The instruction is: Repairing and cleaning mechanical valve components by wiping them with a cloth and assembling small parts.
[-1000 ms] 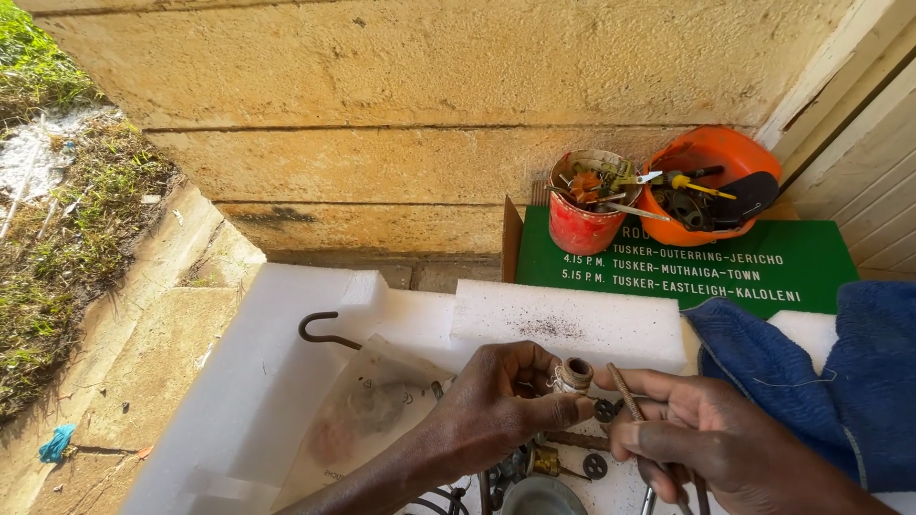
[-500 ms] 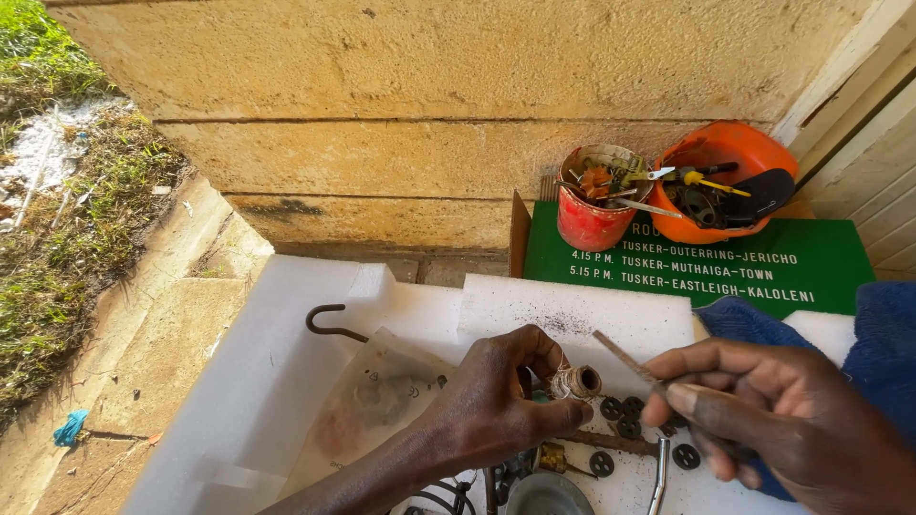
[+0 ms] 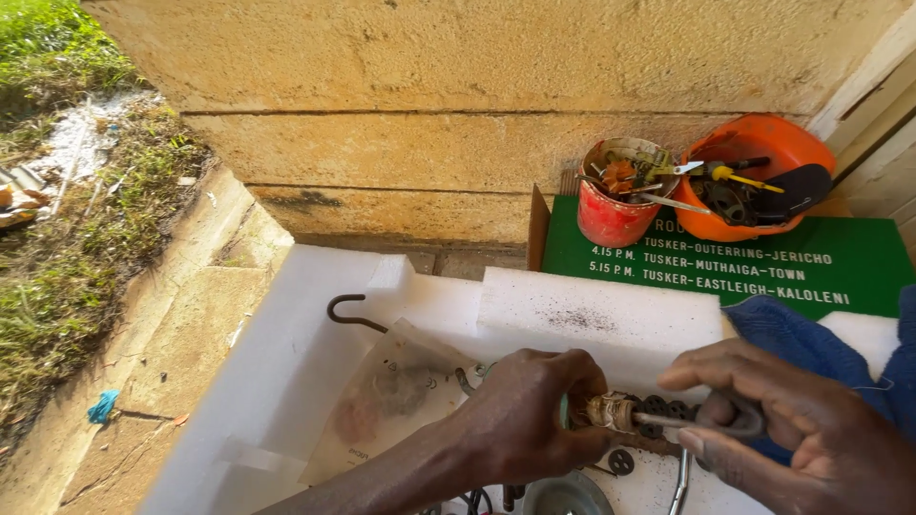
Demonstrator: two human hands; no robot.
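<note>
In the head view, the left hand has its fingers clamped around a small brass-coloured metal part, which sits just above the white foam tray. The right hand is closed on a thin metal tool, its fingers together around the handle, and the tool's tip meets the end of the metal part. Both hands are over the near right portion of the foam tray.

On the foam tray, under the tool, lie several small dark washers, and one more washer lies nearer the camera. A clear plastic bag lies flat on the tray, just left of the left hand. A dark metal hook rests on the tray beyond the bag. A blue cloth lies over the tray's right end, beyond the right hand.

Behind the tray, a green sign board leans at the foot of the stone wall. On it stand a red tin and an orange bowl, touching side by side, both filled with small tools. Left of the tray run a concrete ledge and grass.
</note>
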